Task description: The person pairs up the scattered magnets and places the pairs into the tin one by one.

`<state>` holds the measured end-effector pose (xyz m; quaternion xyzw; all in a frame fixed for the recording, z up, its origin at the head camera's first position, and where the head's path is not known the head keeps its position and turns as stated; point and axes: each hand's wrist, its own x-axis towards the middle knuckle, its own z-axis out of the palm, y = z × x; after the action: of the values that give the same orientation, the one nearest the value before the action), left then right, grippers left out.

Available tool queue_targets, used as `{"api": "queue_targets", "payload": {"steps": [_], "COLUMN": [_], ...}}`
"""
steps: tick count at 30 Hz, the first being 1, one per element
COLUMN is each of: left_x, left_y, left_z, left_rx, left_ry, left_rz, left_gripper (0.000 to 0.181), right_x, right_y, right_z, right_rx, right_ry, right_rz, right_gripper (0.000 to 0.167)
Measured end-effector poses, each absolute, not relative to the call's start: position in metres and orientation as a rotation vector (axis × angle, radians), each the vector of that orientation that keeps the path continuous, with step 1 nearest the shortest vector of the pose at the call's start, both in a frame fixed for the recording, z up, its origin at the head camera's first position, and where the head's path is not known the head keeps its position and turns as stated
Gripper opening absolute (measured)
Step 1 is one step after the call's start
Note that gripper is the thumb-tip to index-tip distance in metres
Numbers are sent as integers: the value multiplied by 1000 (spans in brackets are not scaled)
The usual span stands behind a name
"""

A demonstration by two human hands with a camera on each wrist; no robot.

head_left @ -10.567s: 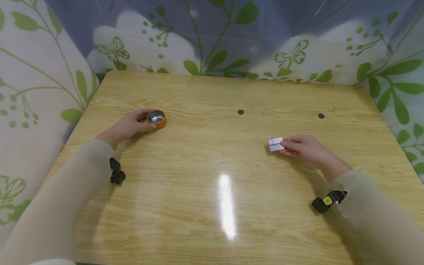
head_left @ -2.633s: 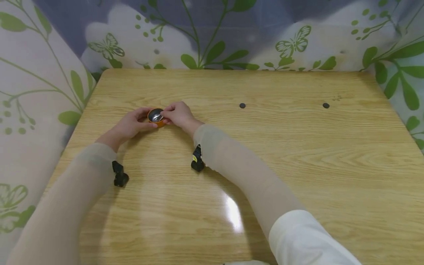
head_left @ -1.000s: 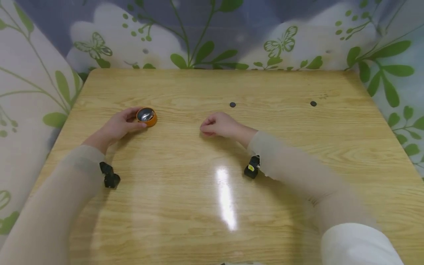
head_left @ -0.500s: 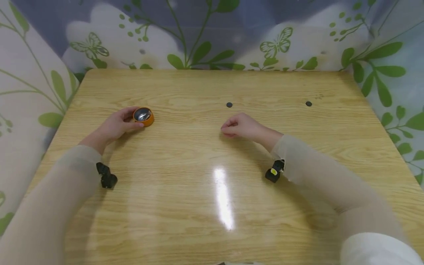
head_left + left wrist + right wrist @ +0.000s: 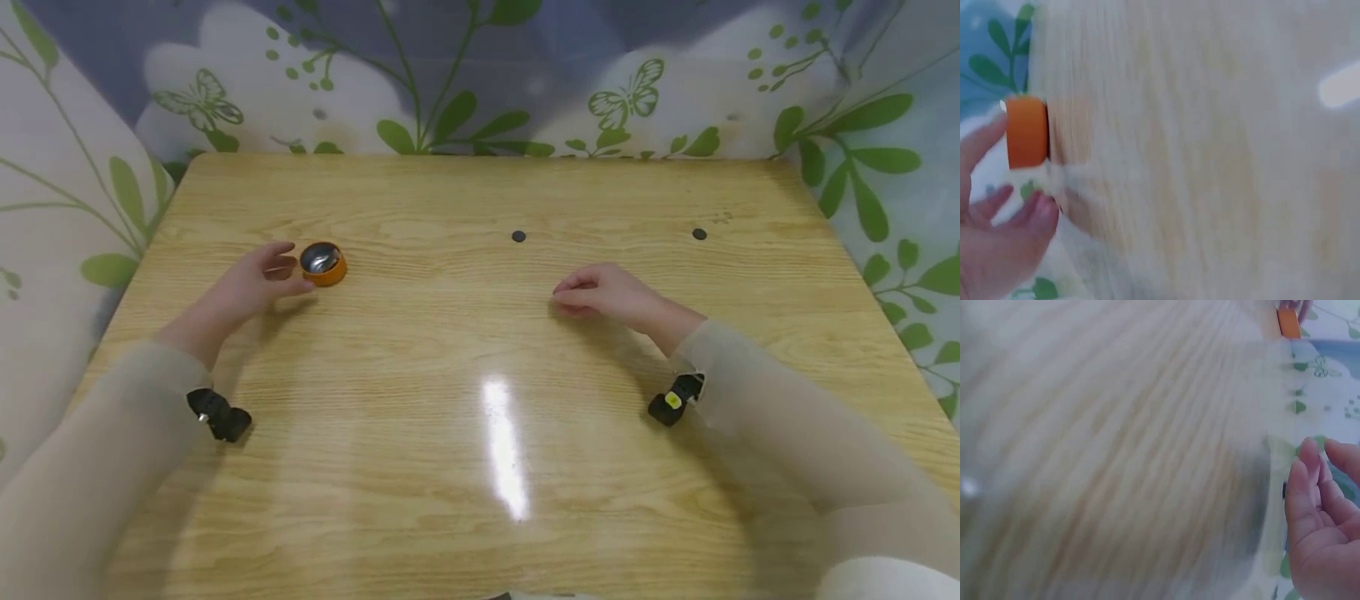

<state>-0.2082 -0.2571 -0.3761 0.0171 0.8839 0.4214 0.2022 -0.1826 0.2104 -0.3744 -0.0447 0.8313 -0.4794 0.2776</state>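
A small round orange bowl [image 5: 330,278] with a shiny metal inside stands on the left of the table. Something dark and glossy with pale streaks shows inside it, too small to make out. My left hand [image 5: 243,287] is just left of the bowl, thumb and fingers spread around its near side and holding nothing. The left wrist view shows the orange wall [image 5: 1027,132] beyond those fingers. Right of the table's middle, my right hand [image 5: 611,293] hovers low with loosely bent fingers. In the right wrist view, the fingers [image 5: 1301,494] have nothing visible between them.
Two flat black discs lie toward the back: one disc [image 5: 518,237] near the middle, the other disc [image 5: 699,234] farther right. The wooden table [image 5: 420,400] meets a leaf-patterned cloth [image 5: 555,92] behind. Each wrist carries a black camera [image 5: 670,408].
My right hand, which held a small white packet 10.6 s ago and then reached the bowl, has moved right without the packet. My left hand has let go of the bowl and drawn back slightly.
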Motion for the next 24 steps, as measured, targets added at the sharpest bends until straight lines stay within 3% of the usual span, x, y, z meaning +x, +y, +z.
{"api": "queue_targets", "payload": {"steps": [9,24], "left_x": [-176,-170], "left_y": [-237,-179], "left_z": [-367,-377], "left_rx": [-64,200], "left_ry": [2588,2475], "left_rz": [1309,1458], "left_gripper": [77,55], "right_x": [-178,-173], "right_y": [237,289], "right_z": [-374,-372], "right_rx": [-69,-6], "right_ry": [2216,2381], "right_rz": [-1387,-1262], "right_gripper": [34,48]}}
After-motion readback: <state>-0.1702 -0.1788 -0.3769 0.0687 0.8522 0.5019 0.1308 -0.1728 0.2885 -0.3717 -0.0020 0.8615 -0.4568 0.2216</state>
